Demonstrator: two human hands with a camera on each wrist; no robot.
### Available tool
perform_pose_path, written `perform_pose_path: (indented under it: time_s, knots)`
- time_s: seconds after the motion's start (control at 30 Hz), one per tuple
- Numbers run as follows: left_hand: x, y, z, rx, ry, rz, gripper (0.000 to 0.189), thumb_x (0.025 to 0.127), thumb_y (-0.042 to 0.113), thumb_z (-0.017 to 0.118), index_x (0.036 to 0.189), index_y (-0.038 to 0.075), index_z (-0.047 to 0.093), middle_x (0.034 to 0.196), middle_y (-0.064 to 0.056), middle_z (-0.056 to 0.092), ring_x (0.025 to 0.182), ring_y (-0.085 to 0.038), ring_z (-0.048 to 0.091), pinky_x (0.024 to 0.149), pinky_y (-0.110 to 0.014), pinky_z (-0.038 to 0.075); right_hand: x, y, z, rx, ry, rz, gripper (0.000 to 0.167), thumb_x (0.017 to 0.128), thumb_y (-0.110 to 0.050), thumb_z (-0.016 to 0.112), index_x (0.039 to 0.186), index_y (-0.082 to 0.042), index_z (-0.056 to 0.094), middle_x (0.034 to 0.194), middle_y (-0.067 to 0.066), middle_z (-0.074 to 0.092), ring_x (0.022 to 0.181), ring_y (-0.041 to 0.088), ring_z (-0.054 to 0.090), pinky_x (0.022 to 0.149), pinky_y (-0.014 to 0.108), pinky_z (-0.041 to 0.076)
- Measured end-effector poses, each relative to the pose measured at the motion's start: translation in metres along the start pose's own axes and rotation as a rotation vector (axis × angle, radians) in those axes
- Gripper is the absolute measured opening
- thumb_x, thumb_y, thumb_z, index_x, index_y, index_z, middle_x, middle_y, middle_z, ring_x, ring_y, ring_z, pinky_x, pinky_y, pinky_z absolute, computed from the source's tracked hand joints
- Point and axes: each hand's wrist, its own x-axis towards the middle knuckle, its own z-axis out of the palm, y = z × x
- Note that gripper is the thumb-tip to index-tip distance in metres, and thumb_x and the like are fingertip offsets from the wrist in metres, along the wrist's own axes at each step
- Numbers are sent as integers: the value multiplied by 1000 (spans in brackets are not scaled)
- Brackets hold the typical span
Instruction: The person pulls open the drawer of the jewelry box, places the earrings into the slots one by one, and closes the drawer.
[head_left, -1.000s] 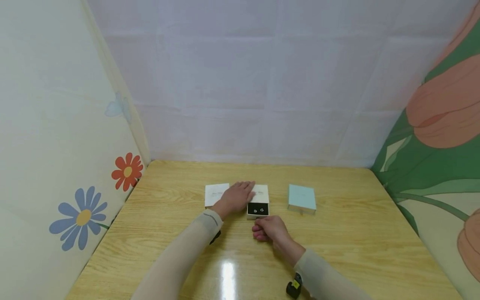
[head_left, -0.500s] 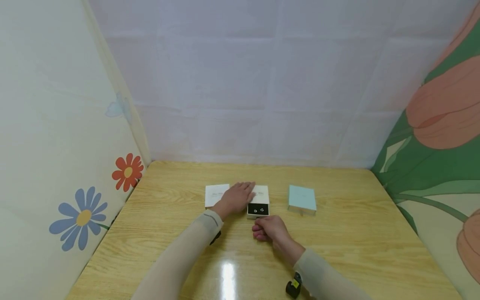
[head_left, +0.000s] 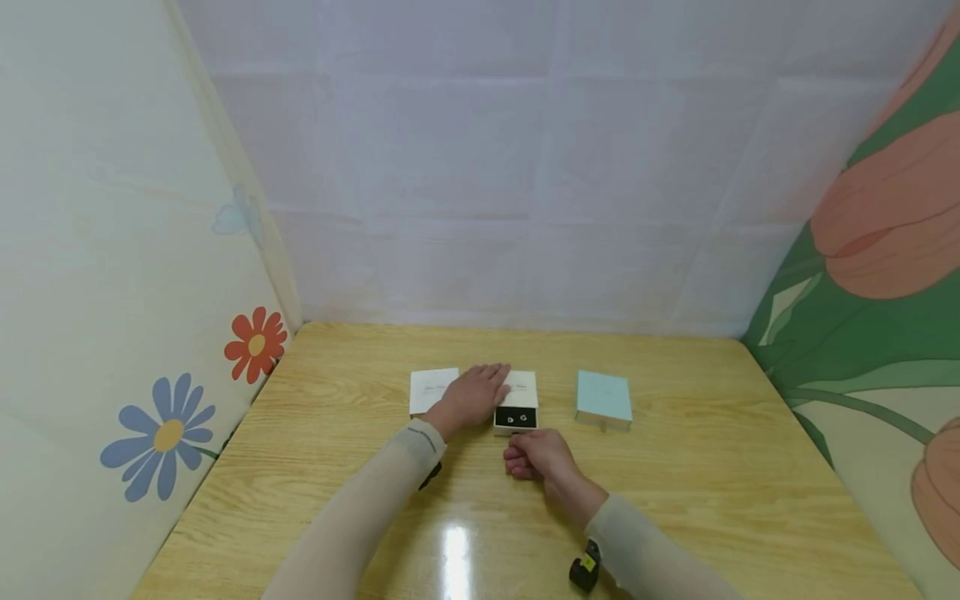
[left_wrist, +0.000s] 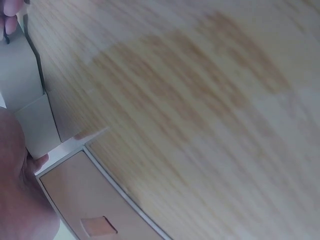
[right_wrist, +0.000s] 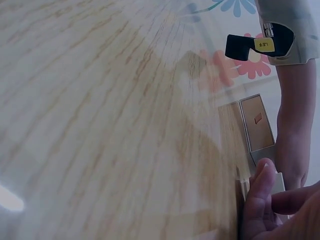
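Middle white box [head_left: 523, 390] lies between the hands [head_left: 471, 396] [head_left: 546, 456], touching both.

White on the middle box's lid [head_left: 522, 388], dark script across it, and there's jet black on the insert [head_left: 502, 414], silvery glints from the earrings [head_left: 523, 418]! White again for the left box [head_left: 431, 389], its front panel [left_wrist: 70, 187] tan; pale blue for the right box [head_left: 604, 396]. Yellow-brown grain streaks the table [head_left: 712, 467], beige sleeves [head_left: 352, 517] over it, while red and blue flowers [head_left: 167, 435], coral tulips [head_left: 892, 204] and green leaves [head_left: 885, 333] blaze alongside.
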Motion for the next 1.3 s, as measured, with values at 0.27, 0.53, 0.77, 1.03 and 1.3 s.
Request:
perform_pose_path:
  time_s: [0.27, 0.53, 0.77, 1.03, 1.3]
  knots:
    - [1, -1, 1, 5, 10, 7, 59, 113, 39, 19, 162, 8, 21, 166, -8, 29, 153, -24, 27, 127, -40, 19, 4, -1, 1, 5, 10, 8, 21, 101, -7, 56, 110, 8, 67, 81, 12, 74, 63, 13, 70, 59, 27, 62]
    - [2, -3, 2, 2, 4, 3, 58, 113, 39, 18, 162, 10, 21, 166, -6, 29, 153, -24, 27, 127, -39, 18, 6, -2, 0, 20, 13, 4, 22, 101, -6, 56, 111, 9, 67, 83, 13, 74, 63, 14, 71, 59, 27, 62]
    - [3, -5, 3, -3, 10, 4, 57, 113, 40, 19, 162, 11, 23, 165, -5, 32, 152, -23, 29, 127, -39, 18, 10, -2, 1, 14, 17, 16, 22, 101, -6, 55, 113, 8, 67, 85, 14, 74, 65, 14, 71, 62, 27, 62]
    - [2, -5, 0, -3, 10, 5, 57, 113, 39, 21, 162, 10, 25, 164, -6, 33, 152, -24, 29, 127, -39, 18, 10, -4, 1, 0, 22, 11, 22, 102, -8, 54, 112, 8, 67, 85, 13, 74, 65, 14, 71, 61, 27, 62]
    - [2, -5, 2, -28, 5, 4, 56, 113, 39, 22, 162, 11, 24, 167, -5, 26, 154, -25, 24, 128, -39, 17, 10, -3, 1, 11, 28, 8, 22, 102, -8, 55, 110, 8, 68, 84, 13, 75, 64, 13, 71, 61, 27, 62]
